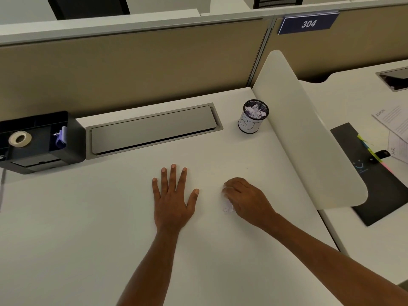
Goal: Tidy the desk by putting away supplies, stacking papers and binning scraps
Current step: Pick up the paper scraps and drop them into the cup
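Brimming with crumpled scraps, mesh cup

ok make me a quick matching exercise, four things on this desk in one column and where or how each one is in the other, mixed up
Things
1. tape roll
2. mesh cup
3. left hand
4. right hand

States
A. flat on the desk, fingers spread
B. curled over a paper scrap
C. in the black organiser
D. full of crumpled paper

Pairs: 1-C, 2-D, 3-A, 4-B

White desk backed by tan cubicle partition, curved white divider at right.
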The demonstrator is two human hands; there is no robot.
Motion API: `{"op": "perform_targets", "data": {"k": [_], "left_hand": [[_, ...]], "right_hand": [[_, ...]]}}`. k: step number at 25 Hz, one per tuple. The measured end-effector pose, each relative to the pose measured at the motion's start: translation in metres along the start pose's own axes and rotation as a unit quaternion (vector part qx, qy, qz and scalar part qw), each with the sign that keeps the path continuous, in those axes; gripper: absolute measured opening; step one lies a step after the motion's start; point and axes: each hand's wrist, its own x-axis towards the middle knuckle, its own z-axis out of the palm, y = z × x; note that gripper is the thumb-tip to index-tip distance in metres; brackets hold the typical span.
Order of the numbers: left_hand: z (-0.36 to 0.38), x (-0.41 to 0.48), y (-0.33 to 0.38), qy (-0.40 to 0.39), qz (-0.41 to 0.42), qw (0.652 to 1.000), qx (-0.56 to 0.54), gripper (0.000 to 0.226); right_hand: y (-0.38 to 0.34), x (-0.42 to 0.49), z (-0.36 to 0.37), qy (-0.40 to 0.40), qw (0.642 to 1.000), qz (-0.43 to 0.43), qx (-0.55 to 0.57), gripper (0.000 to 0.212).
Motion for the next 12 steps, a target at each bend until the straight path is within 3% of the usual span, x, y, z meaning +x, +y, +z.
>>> {"op": "perform_targets", "data": {"k": [3, 6, 12], "left_hand": [[0.0, 0.0, -0.001, 0.0, 0.0, 1.0, -0.001, 0.081], [0.001, 0.0, 0.0, 0.005, 0.002, 1.0, -0.008, 0.082], [-0.001, 0.0, 0.0, 0.002, 0.0, 1.0, 0.0, 0.082]], "right_hand": [[0.001, -0.006, -0.003, -0.053, 0.987, 0.137, 0.062, 0.049], [-0.009, -0.017, -0.003, -0.17, 0.975, 0.125, 0.068, 0.083], [-0.035, -0.04, 0.011, -0.139, 0.989, 0.048, -0.028, 0.057]]}}
